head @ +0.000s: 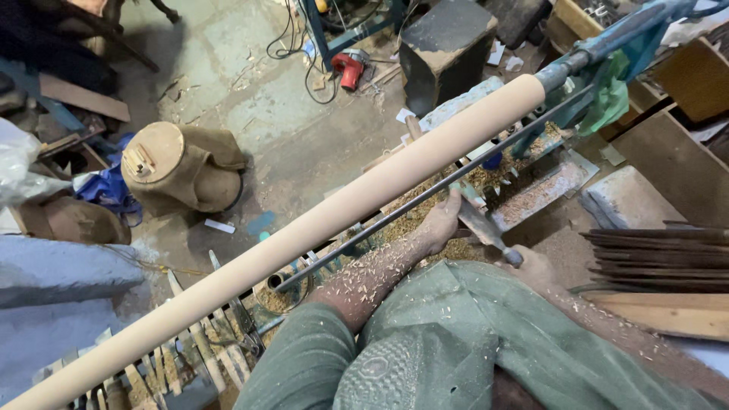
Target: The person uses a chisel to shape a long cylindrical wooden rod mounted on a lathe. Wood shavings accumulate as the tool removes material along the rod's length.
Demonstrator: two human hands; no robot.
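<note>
A long pale wooden cylinder (304, 231) runs diagonally from the lower left to a blue lathe end (607, 42) at the upper right. A dark metal rest bar (425, 196) lies alongside it. My left hand (440, 225) presses the blade of a flat chisel (480, 222) down by the bar, just below the cylinder. My right hand (534, 267) grips the chisel's handle end close to my body. Wood chips cover both forearms and my green sleeves.
Shavings (524, 199) pile up under the cylinder. A sack-covered stump (182, 168) and a red power tool (349, 70) sit on the floor, with a dark block (444, 47) behind. Dark thin sticks (668, 258) are stacked at right. Several chisels (190, 357) lean at lower left.
</note>
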